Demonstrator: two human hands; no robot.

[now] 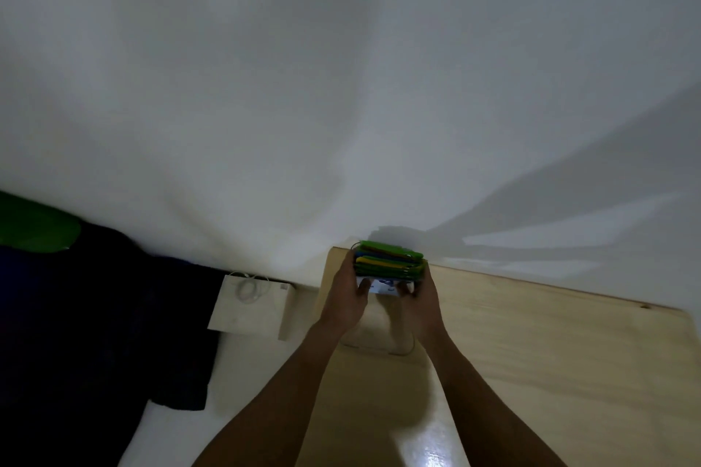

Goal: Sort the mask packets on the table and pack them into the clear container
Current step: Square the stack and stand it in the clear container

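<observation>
At the far corner of the pale plywood bench (550, 353), the left hand (347, 299) and right hand (419, 298) clamp a green, yellow and blue stack of mask packets (389, 262) above the barely visible clear container (379, 330), best lowered squarely with edges aligned

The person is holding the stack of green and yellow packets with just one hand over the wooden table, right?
Not quite. Both hands hold it: the left hand grips one side of the stack of packets and the right hand grips the other. The head view shows this. The rest is right: the packets look green and yellow, and they are held over the wooden table.
</observation>
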